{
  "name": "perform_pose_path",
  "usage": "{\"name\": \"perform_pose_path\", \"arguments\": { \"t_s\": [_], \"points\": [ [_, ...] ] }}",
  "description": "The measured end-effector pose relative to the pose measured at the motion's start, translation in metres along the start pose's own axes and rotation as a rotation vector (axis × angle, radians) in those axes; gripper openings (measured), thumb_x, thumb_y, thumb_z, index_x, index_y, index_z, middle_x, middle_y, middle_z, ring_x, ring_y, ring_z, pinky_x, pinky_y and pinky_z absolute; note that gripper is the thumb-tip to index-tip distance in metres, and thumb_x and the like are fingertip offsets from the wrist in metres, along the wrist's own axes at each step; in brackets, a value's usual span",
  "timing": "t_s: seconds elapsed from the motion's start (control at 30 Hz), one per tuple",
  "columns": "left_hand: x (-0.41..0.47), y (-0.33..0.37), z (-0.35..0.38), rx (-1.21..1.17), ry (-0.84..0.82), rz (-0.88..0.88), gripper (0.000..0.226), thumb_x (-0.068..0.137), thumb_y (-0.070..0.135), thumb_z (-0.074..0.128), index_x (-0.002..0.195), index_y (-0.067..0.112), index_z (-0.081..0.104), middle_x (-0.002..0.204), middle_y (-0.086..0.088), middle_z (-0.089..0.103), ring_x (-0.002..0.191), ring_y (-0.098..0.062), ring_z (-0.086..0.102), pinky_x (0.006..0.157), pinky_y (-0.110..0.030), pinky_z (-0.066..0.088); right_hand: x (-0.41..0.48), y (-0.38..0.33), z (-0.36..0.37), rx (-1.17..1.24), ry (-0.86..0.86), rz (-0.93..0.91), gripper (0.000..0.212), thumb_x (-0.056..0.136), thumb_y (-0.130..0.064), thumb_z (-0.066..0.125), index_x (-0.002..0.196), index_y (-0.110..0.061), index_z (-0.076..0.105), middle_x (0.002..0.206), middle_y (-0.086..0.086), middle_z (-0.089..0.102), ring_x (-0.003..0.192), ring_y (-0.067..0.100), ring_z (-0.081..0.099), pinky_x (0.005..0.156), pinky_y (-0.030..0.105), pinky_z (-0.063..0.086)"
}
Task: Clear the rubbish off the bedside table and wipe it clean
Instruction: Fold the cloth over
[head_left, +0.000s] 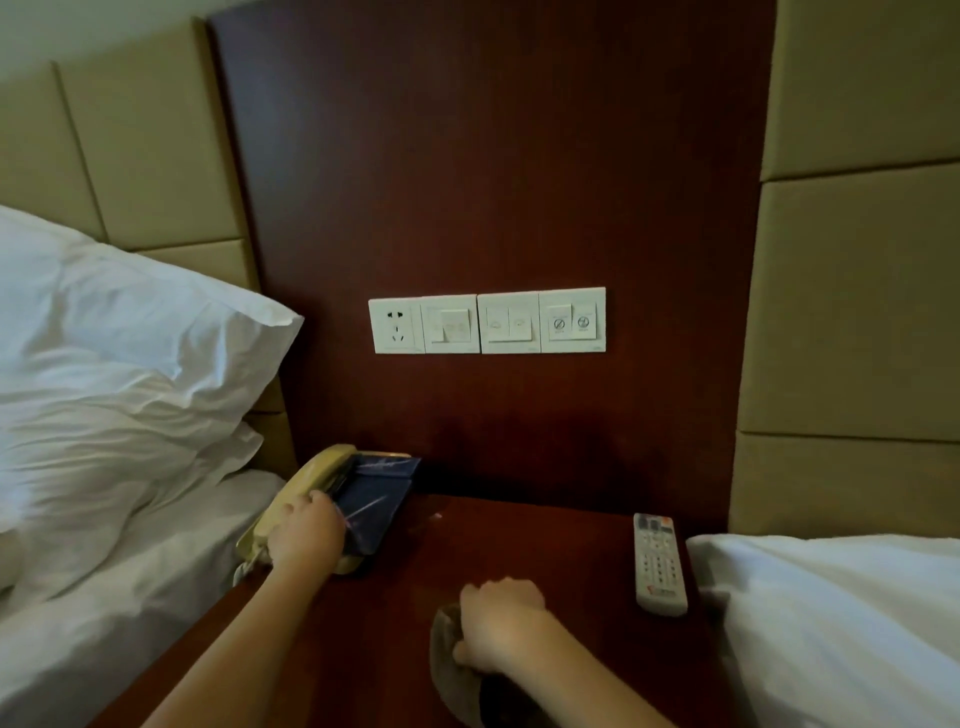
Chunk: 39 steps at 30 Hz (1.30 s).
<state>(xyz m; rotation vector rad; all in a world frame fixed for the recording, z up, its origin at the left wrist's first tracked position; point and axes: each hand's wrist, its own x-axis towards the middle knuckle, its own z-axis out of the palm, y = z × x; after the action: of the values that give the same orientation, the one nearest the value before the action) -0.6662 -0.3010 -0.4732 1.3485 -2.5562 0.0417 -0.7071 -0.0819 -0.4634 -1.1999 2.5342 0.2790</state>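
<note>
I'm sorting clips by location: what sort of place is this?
Probably a hotel room: a bedside table stands between two white-sheeted beds, a telephone sits on it, and a row of wall switches with a socket is set in the wooden panel behind.

The table (519, 545) stands between a left bed (104, 597) and a right bed (831, 623), backed by a panel (493, 156). The phone (311, 483) sits at its back left, with a folder (376, 496) on it. The remote (658, 564) lies along the right edge, just beside the right bed. The cloth (449, 660) lies front centre. Switches (488, 321) sit on the panel above. A pillow (130, 353) lies on the left bed.
</note>
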Motion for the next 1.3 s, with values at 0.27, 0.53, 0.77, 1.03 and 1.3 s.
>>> {"name": "perform_pose_path", "arguments": {
  "t_s": [0.27, 0.53, 0.77, 1.03, 1.3],
  "points": [
    [0.013, 0.008, 0.006, 0.015, -0.070, 0.069, 0.026, 0.093, 0.017, 0.052, 0.119, 0.014, 0.052, 0.128, -0.009, 0.051, 0.119, -0.026, 0.049, 0.097, -0.033, 0.044, 0.005, 0.002, -0.006, 0.136, 0.097, -0.117, 0.034, 0.097, -0.016, 0.046, 0.131, -0.013, 0.046, 0.128, 0.014, 0.054, 0.117, 0.034, 0.053, 0.091, 0.043, 0.041],
    [-0.019, -0.019, -0.022, -0.686, -0.168, 0.075, 0.032, 0.090, 0.013, 0.060, 0.060, 0.017, 0.050, 0.061, 0.002, 0.050, 0.055, -0.010, 0.046, 0.065, -0.027, 0.042, -0.002, -0.002, -0.029, 0.783, 0.466, -0.162, 0.012, 0.103, -0.030, 0.033, 0.102, -0.029, 0.045, 0.081, -0.006, 0.055, 0.072, 0.012, 0.057, 0.062, 0.028, 0.042],
    [-0.093, -0.056, -0.085, -0.926, -0.245, 0.345, 0.019, 0.095, 0.019, 0.054, 0.078, 0.018, 0.060, 0.069, 0.005, 0.060, 0.062, -0.005, 0.055, 0.059, -0.015, 0.043, -0.022, -0.060, -0.072, 1.334, 0.698, -0.216, 0.012, 0.102, -0.029, 0.036, 0.106, -0.024, 0.046, 0.102, 0.007, 0.061, 0.094, 0.023, 0.061, 0.087, 0.043, 0.051],
    [-0.159, -0.117, -0.117, -1.086, -0.140, 0.386, 0.027, 0.095, 0.008, 0.051, 0.071, 0.016, 0.059, 0.058, 0.008, 0.052, 0.046, 0.003, 0.047, 0.053, -0.016, 0.038, -0.046, -0.136, -0.082, 1.797, 0.672, -0.283, 0.010, 0.099, -0.020, 0.046, 0.090, -0.016, 0.049, 0.089, 0.008, 0.056, 0.081, 0.021, 0.057, 0.073, 0.034, 0.048],
    [-0.206, -0.158, -0.100, -1.407, -0.238, 0.190, 0.022, 0.099, 0.007, 0.042, 0.089, 0.006, 0.061, 0.064, 0.002, 0.051, 0.056, -0.009, 0.042, 0.058, -0.022, 0.034, -0.052, -0.206, -0.043, 1.799, 0.655, -0.415, 0.014, 0.092, -0.012, 0.058, 0.085, -0.019, 0.049, 0.083, 0.003, 0.054, 0.076, 0.017, 0.056, 0.069, 0.031, 0.048]
  ]
}}
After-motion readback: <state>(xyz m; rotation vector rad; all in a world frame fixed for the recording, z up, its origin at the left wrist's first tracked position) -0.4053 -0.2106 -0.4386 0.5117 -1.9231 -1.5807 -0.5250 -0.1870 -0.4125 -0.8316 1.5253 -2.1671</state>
